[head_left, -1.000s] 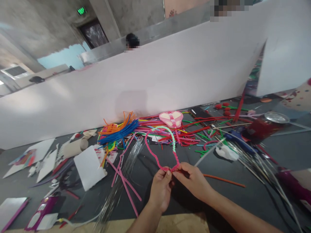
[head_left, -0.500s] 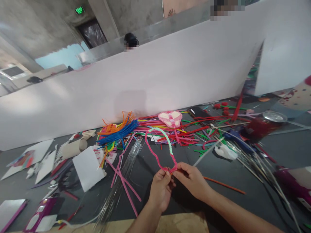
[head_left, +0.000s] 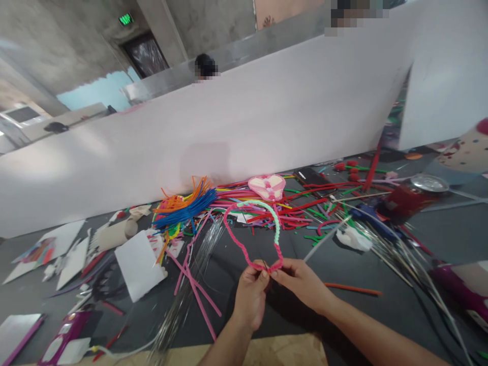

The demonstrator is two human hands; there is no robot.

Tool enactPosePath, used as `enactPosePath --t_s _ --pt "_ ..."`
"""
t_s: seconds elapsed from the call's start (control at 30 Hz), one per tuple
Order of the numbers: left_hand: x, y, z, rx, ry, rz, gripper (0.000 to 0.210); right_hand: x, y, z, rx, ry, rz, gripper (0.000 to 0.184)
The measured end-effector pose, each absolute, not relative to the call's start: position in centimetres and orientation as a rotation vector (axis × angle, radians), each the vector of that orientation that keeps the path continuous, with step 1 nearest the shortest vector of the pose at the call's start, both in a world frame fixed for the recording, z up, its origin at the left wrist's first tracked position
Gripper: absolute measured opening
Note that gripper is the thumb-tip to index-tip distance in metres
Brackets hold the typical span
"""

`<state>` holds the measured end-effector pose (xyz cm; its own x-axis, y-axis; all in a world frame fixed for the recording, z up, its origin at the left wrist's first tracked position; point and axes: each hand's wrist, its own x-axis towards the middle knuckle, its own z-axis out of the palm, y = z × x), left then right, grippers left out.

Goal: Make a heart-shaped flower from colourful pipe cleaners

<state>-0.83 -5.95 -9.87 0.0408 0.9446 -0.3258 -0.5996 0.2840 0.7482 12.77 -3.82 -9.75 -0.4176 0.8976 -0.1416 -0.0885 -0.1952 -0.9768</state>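
A loop of twisted pipe cleaner [head_left: 233, 234], dark pink with a mint-green stretch at its upper right, stands up from my fingers above the dark table. My left hand [head_left: 251, 295] pinches the loop's lower end between thumb and fingers. Close beside it, my right hand [head_left: 301, 279] pinches the same lower part from the right. The fingertips nearly meet and hide the join; a thin dark wire tip pokes up between them. Behind the loop lies a pink and cream heart-shaped piece [head_left: 267, 187] on a heap of coloured pipe cleaners [head_left: 232, 195].
Blue pipe cleaners [head_left: 186, 209] and a bundle of thin wires [head_left: 190, 284] lie left of centre. A cardboard tube [head_left: 114, 234], white card [head_left: 139, 264] and purple box [head_left: 64, 338] are further left. At right stand a can [head_left: 417, 195] and a blue glue gun [head_left: 375, 218]. A white partition [head_left: 190, 137] runs behind.
The loop has widened, its right side swinging outward to the right. My right hand has shifted slightly, and both hands still pinch the lower end.
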Motion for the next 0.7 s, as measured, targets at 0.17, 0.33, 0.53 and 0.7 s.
enactPosePath --t_s 0.17,0.33,0.53,0.7 --pt "-0.9 -5.9 -10.1 0.552 0.897 1.237 0.015 12.8 -3.8 -9.8 -1.069 -1.312 1.717 0.03" --pt "-1.1 -5.8 -10.6 0.529 0.961 1.256 0.017 12.6 -4.0 -10.1 -1.12 -1.37 1.626 0.026" --pt "-1.0 -5.9 -10.4 0.538 1.026 1.232 0.015 12.4 -4.0 -10.0 -1.116 -1.328 1.631 0.028" --pt "-0.7 -6.0 -9.6 0.5 1.039 1.234 0.016 12.4 -3.9 -9.9 -1.146 -1.339 1.583 0.029"
